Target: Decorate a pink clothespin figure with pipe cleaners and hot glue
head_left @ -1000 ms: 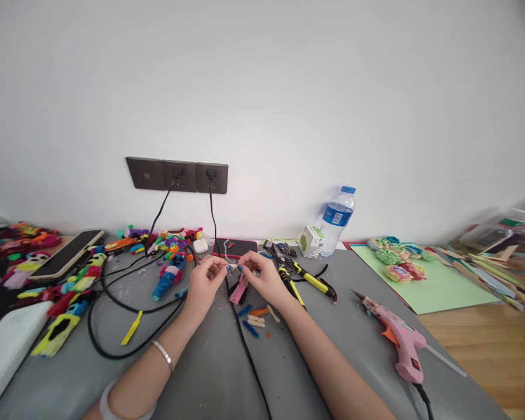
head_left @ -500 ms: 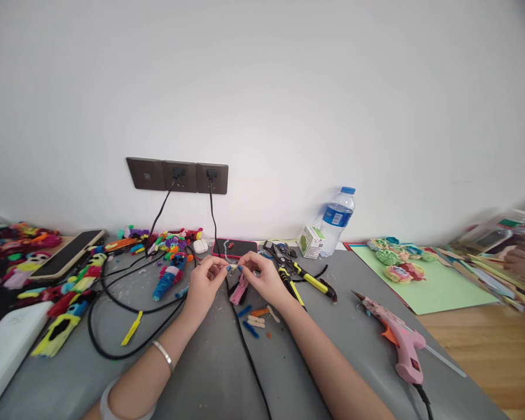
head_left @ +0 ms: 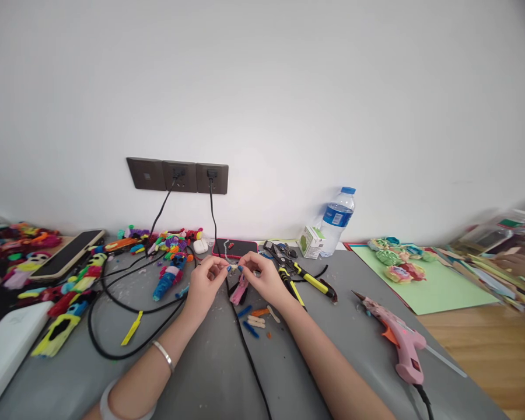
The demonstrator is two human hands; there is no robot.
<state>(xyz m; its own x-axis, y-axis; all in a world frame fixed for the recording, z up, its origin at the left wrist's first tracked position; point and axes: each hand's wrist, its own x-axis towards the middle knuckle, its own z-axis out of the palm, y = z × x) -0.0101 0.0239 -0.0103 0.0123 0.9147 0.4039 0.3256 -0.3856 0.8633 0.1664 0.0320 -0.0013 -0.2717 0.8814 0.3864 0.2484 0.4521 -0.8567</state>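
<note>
A person's two bare hands met over a grey table (head_left: 332, 361), seen from the wearer's head; clock directions are taken from the hands. The left hand (head_left: 207, 281) and right hand (head_left: 265, 281) were close together, each with thumb and forefinger pinched on a small pale piece (head_left: 233, 267), which sat between the blue-painted nails at the centre of the clock. The piece was too small to make out in detail. Just below, at six o'clock, was a pink fuzzy piece (head_left: 238, 293); at five o'clock lay short blue, orange and cream snippets (head_left: 256, 321). A phone with a pink edge (head_left: 240, 248) lay at twelve, and a white case (head_left: 200, 245) at ten. A blue fuzzy figure (head_left: 167, 284) was at nine, beside looped black cable (head_left: 95, 341). Yellow-handled pliers (head_left: 310, 279) lay at three, close to the right hand. A water bottle (head_left: 338, 217) stood at two, and a pink glue gun (head_left: 406, 344) rested at four, well apart from the hands
</note>
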